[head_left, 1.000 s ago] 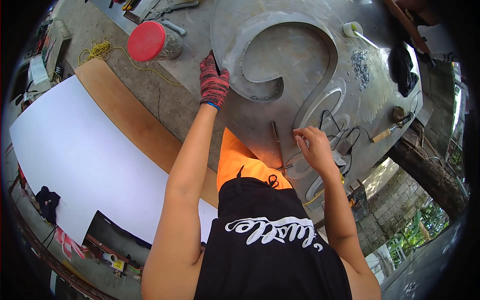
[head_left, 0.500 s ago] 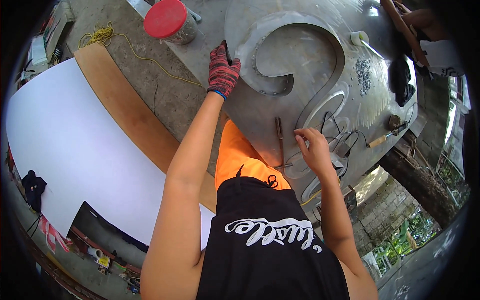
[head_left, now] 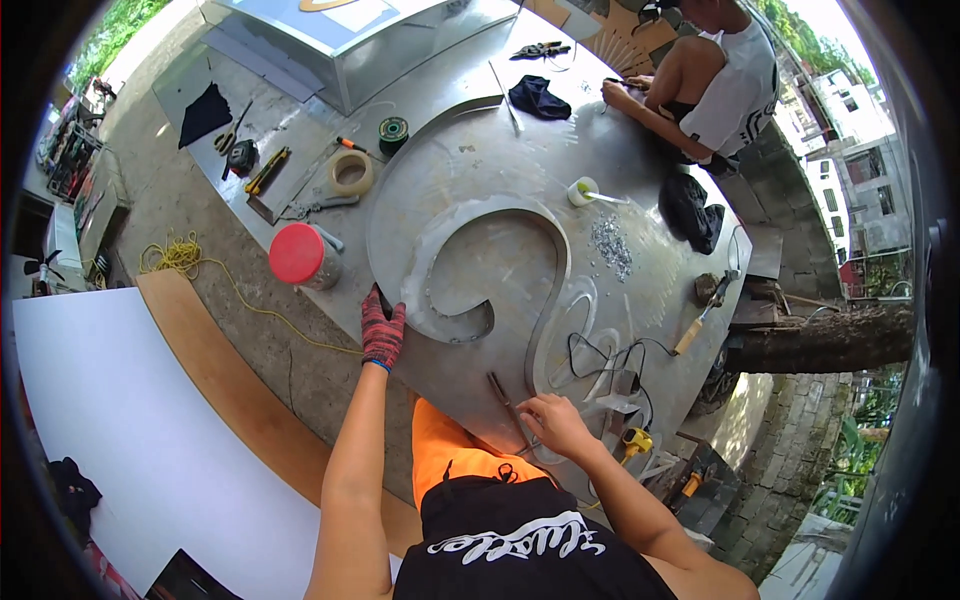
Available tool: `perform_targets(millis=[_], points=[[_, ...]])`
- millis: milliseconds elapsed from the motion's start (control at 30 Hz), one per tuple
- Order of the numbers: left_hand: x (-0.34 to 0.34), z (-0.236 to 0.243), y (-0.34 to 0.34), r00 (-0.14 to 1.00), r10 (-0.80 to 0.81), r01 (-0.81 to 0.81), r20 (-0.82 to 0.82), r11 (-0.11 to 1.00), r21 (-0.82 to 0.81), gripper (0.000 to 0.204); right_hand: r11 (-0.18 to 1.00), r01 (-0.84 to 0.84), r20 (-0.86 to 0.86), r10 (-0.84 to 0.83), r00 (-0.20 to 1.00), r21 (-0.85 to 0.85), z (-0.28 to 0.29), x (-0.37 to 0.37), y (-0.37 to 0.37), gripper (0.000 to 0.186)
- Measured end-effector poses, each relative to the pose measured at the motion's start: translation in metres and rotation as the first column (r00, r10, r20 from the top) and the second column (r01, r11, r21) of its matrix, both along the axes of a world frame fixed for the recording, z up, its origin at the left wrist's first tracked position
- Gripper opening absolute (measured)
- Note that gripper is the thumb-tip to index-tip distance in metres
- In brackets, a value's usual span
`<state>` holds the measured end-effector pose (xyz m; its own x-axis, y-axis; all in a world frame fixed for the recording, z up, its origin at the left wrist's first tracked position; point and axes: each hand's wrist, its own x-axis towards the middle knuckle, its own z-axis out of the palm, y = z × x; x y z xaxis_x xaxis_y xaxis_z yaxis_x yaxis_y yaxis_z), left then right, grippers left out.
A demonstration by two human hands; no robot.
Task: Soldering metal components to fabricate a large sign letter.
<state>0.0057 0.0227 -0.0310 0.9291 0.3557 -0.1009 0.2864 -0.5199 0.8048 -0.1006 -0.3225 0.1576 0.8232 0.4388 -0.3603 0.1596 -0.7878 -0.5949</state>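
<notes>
My left hand (head_left: 383,330), in a red-and-black knit glove, is closed on something dark, partly hidden, at the left edge of the metal table (head_left: 430,370), beside a curved metal outline (head_left: 560,290) shaped like a spiral with a long tail. My bare right hand (head_left: 550,425) is open, fingers loosely curved, by the lower end of that tail and just right of a slim rod-like tool (head_left: 503,398). A soldering iron (head_left: 692,330) with a wooden handle and black cords lie right of the outline. A red-lidded jar (head_left: 305,255) stands left of it.
A co-worker (head_left: 715,90) crouches at the back right. Tape (head_left: 350,172), tools (head_left: 270,170), black cloths (head_left: 690,210), a small white pot (head_left: 583,191) and metal chips (head_left: 613,248) lie on the table. A white sheet (head_left: 150,420), brown board (head_left: 230,390) and yellow cord (head_left: 185,255) are at left.
The view has tilted up, showing the table's far part and more of the co-worker. My right hand has shifted slightly toward the slim tool; my left hand stays at the table edge.
</notes>
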Motion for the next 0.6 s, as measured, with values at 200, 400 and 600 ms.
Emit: perform_targets(millis=[200,400,600], points=[[-0.016,0.0,0.006,0.997,0.056,-0.053,0.047,0.997,-0.054,0.064,0.999,0.049,0.049,-0.05,0.998,0.019,0.001,-0.016,-0.01,0.021],[-0.085,-0.012,0.001,0.977,-0.076,0.055,0.2,0.992,0.11,0.058,0.992,0.13,0.012,-0.13,0.991,-0.006,-0.001,-0.051,-0.035,0.025],[-0.216,-0.039,0.029,0.866,-0.225,0.147,-0.446,0.968,-0.203,0.049,0.962,0.265,0.074,-0.269,0.96,0.063,-0.028,-0.096,-0.064,0.028]])
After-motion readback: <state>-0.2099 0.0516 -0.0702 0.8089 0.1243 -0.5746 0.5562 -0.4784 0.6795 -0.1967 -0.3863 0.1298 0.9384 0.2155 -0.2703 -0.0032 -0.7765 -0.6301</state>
